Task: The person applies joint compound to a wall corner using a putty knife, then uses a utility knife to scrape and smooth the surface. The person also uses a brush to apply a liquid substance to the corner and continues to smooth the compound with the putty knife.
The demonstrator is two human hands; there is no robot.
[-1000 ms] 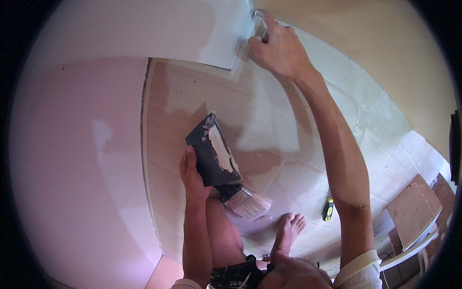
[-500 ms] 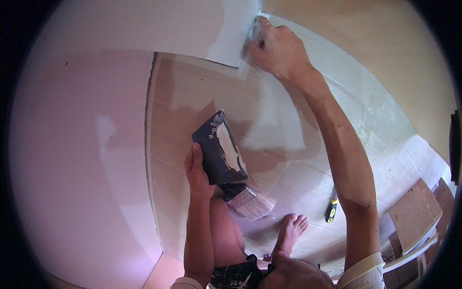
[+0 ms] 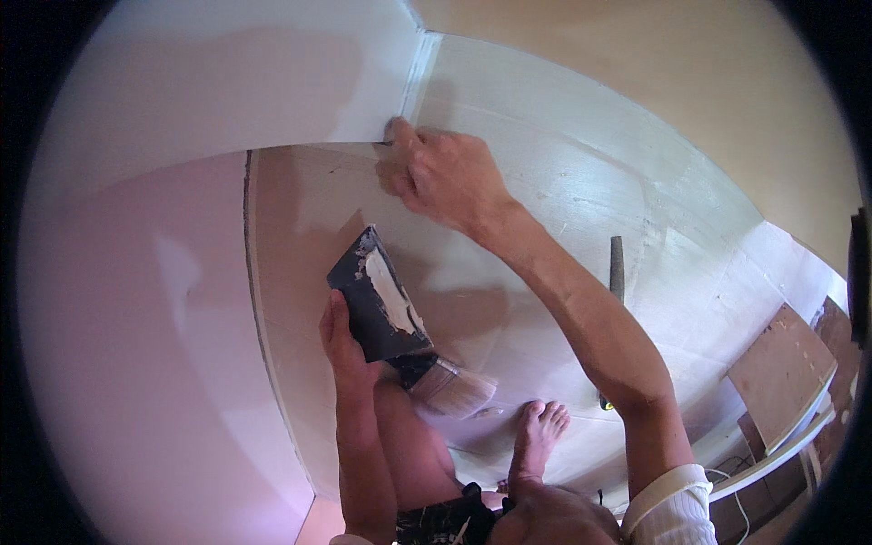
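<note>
My left hand [image 3: 343, 338] is closed round the lower left edge of a dark, flat filling board [image 3: 363, 309]. A thick strip of white filler [image 3: 392, 291] lies along the board's right side. Just below it, a wide paintbrush [image 3: 454, 389] with pale bristles shows; its dark handle runs behind the board and hand, so I cannot tell whether I grip it. My right hand [image 3: 450, 177] is closed, its index fingertip at the outer corner where the white wall [image 3: 227, 82] meets the floor. Anything under its curled fingers is hidden. A white line of filler [image 3: 418, 73] runs along the joint beyond.
On the pale floor [image 3: 545, 173] lies a long tool [image 3: 618, 263] with a grey shaft, partly behind my right forearm. My bare foot [image 3: 540, 436] is near it. A brown board [image 3: 783, 377] leans at the right. A beige wall [image 3: 636, 54] bounds the far side.
My right hand has come nearer along the wall joint, from the inner corner to the outer one, uncovering the white line. The view has shifted; my left hand still holds the board.
</note>
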